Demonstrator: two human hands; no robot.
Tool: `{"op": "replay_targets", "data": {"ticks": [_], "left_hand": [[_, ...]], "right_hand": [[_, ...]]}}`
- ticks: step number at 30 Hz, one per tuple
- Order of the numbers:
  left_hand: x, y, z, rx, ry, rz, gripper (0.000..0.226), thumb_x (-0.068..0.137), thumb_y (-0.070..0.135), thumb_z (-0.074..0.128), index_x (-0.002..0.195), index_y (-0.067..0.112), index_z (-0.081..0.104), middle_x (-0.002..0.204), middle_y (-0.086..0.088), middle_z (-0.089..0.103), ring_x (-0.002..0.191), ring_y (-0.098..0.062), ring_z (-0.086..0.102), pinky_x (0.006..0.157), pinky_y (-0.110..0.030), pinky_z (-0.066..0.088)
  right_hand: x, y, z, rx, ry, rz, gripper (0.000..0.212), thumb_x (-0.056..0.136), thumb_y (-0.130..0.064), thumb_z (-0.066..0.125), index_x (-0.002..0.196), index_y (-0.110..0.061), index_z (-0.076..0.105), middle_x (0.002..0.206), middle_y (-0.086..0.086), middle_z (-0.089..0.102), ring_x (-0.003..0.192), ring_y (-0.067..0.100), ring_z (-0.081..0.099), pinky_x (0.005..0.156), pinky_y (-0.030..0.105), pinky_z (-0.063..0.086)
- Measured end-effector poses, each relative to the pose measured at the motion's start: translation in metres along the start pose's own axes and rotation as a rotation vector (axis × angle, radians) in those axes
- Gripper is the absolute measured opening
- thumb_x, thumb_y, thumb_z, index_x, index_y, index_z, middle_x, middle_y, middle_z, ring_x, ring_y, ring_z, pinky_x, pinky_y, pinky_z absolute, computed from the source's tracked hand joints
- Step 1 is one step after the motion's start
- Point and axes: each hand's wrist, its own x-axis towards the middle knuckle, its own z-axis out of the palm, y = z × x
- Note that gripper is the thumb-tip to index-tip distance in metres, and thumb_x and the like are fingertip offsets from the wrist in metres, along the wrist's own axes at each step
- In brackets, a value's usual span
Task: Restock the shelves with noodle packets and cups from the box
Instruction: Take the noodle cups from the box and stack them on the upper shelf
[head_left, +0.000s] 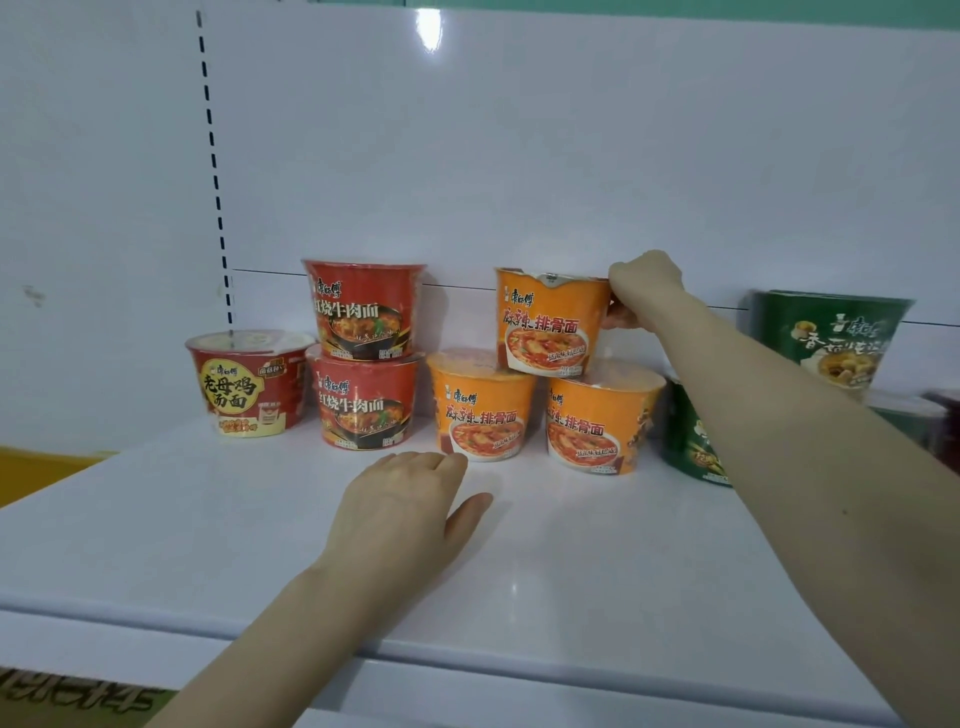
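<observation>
On the white shelf (208, 525) stand two orange noodle cups (480, 410) (597, 423) side by side. A third orange cup (548, 322) rests on top of them, a little tilted, and my right hand (641, 288) grips its right rim and side. My left hand (405, 504) lies flat on the shelf just in front of the left orange cup, fingers together, holding nothing. Left of these, two red beef noodle cups (363, 312) (366, 405) are stacked.
A short red chicken-soup bowl (244, 384) sits at the far left. Green cups (831, 338) (691, 441) stand stacked at the right, partly behind my right forearm. A slotted upright (215, 171) runs up the white back panel. The box is out of view.
</observation>
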Motion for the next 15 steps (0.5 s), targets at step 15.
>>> {"op": "replay_targets", "data": {"ticks": [15], "left_hand": [[0.002, 0.009, -0.004, 0.009, -0.016, 0.027, 0.047, 0.077, 0.05, 0.034, 0.062, 0.02, 0.067, 0.048, 0.008, 0.06, 0.04, -0.01, 0.055, 0.037, -0.018, 0.028]], "right_hand": [[0.001, 0.02, 0.002, -0.001, 0.092, -0.095, 0.031, 0.097, -0.029, 0.026, 0.096, -0.008, 0.049, 0.07, 0.008, 0.057, 0.079, 0.029, 0.067, 0.086, 0.042, 0.053]]}}
